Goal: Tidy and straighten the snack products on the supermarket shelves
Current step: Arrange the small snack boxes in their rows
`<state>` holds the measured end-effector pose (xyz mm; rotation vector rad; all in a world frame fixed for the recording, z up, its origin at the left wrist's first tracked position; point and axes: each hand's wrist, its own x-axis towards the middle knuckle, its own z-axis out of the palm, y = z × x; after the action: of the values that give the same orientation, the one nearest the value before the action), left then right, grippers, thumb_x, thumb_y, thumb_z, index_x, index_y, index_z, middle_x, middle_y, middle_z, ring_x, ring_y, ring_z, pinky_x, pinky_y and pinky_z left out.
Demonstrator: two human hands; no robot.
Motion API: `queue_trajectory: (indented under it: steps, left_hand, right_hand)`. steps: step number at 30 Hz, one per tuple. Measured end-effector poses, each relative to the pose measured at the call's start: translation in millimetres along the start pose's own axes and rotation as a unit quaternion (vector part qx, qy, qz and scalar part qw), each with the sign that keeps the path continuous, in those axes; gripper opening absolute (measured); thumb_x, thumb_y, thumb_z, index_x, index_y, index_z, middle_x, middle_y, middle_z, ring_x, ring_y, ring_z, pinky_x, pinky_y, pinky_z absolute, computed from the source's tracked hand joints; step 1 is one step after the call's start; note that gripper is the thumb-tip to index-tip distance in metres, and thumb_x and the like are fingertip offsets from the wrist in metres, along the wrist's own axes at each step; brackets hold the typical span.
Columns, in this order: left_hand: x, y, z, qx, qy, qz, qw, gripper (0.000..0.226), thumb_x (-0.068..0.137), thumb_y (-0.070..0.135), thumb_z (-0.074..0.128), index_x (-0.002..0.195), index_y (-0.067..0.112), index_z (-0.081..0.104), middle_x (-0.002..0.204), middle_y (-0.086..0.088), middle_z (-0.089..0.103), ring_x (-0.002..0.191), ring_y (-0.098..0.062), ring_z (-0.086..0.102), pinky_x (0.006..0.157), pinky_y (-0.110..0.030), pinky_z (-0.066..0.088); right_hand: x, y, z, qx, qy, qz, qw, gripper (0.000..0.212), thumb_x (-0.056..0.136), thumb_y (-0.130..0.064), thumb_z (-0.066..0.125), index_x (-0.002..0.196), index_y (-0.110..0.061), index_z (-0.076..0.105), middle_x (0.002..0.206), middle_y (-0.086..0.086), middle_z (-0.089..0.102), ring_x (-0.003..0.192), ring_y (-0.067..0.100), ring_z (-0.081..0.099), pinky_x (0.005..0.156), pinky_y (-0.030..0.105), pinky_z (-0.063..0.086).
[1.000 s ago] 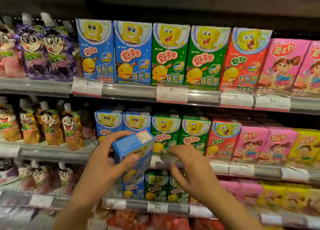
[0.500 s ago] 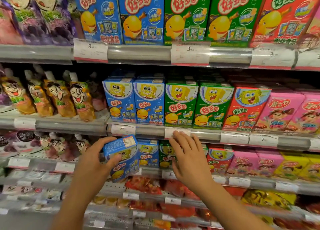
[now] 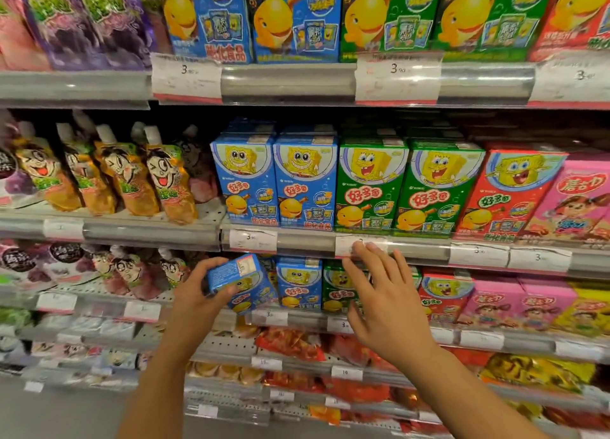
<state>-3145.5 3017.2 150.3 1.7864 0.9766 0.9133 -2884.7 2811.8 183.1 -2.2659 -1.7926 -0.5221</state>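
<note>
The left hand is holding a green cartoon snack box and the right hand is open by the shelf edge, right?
Not quite. In the head view the left hand holds a blue cardboard snack box, not green. The right hand is open by the shelf edge.

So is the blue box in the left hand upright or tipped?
Tipped: the blue box leans, top toward the left hand, unlike upright shelved boxes.
</note>
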Motion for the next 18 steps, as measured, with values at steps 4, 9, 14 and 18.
queue_trajectory:
  steps: [4, 9, 14, 18]
  left_hand:
    - [15, -9, 3, 0.088, -0.036, 0.041, 0.995, 0.041, 0.091, 0.009, 0.074, 0.125, 0.027, 0.059, 0.12, 0.002, 0.063, 0.103, -0.017, 0.065, 0.078, -0.032, 0.056]
    - [31, -10, 9, 0.053, -0.059, 0.007, 0.997, 0.036, 0.094, 0.012, 0.071, 0.118, 0.035, 0.057, 0.111, 0.006, 0.069, 0.094, -0.005, 0.069, 0.07, -0.02, 0.056]
    - [50, -12, 11, 0.054, -0.11, -0.011, 0.992, 0.043, 0.094, 0.015, 0.072, 0.131, 0.026, 0.053, 0.12, 0.006, 0.068, 0.106, -0.006, 0.066, 0.083, -0.024, 0.053]
    - [59, -19, 7, 0.06, -0.145, -0.008, 0.988, 0.049, 0.093, 0.019, 0.074, 0.138, 0.023, 0.055, 0.125, 0.007, 0.068, 0.113, -0.01, 0.065, 0.099, -0.042, 0.054]
  right_hand:
    - [0, -2, 0, -0.006, 0.003, 0.004, 1.0, 0.069, 0.081, -0.04, 0.06, 0.146, -0.017, 0.05, 0.157, 0.01, 0.039, 0.148, 0.034, 0.032, 0.119, 0.06, 0.027]
    - [-1, -3, 2, -0.002, 0.011, 0.009, 1.0, 0.067, 0.082, -0.037, 0.061, 0.145, -0.018, 0.051, 0.157, 0.009, 0.038, 0.147, 0.034, 0.032, 0.121, 0.06, 0.024]
    - [0, -4, 3, 0.004, 0.016, 0.013, 1.0, 0.066, 0.082, -0.036, 0.061, 0.145, -0.018, 0.051, 0.157, 0.008, 0.039, 0.147, 0.034, 0.033, 0.122, 0.059, 0.022]
    - [0, -4, 3, 0.01, 0.016, 0.014, 1.0, 0.065, 0.082, -0.035, 0.059, 0.145, -0.018, 0.052, 0.157, 0.008, 0.039, 0.148, 0.033, 0.032, 0.122, 0.059, 0.021]
